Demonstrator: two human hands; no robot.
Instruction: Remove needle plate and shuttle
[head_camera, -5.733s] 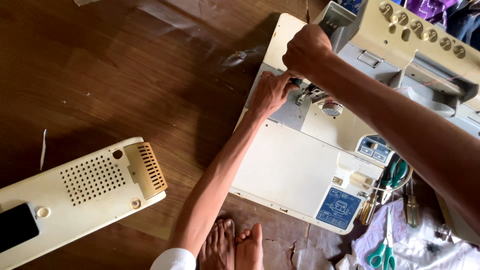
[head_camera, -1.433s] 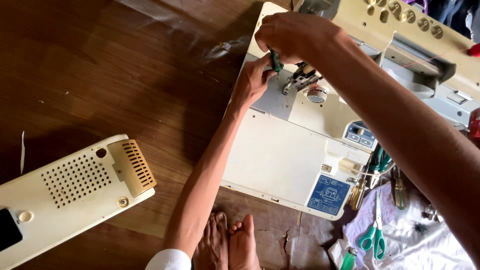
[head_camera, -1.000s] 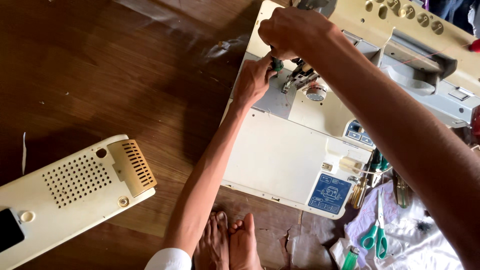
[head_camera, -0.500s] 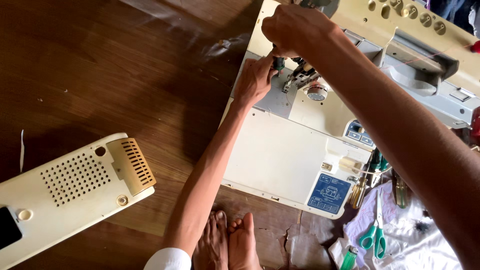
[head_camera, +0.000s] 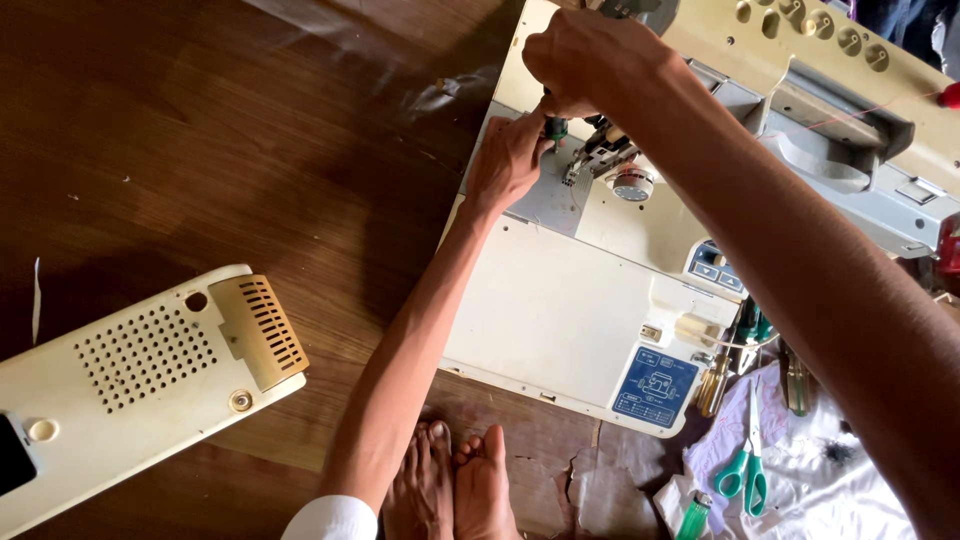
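Observation:
A cream sewing machine (head_camera: 580, 320) lies on a dark wooden table, its needle area and metal mechanism (head_camera: 600, 155) exposed. My right hand (head_camera: 590, 55) is closed around the top of a green-handled screwdriver (head_camera: 555, 128) held upright over the grey needle plate. My left hand (head_camera: 510, 160) rests on that plate, with its fingertips pinching the screwdriver's lower shaft. The tool's tip is hidden between my fingers.
A detached cream cover panel (head_camera: 130, 370) with vent holes lies at the lower left. Green-handled scissors (head_camera: 745, 465), more screwdrivers (head_camera: 720, 375) and a white cloth (head_camera: 810, 470) sit at the lower right. My bare feet (head_camera: 455, 485) show below the table edge.
My right hand has shifted from the machine's upper body down onto the screwdriver. My left hand has moved up to steady its shaft. The view has drifted slightly.

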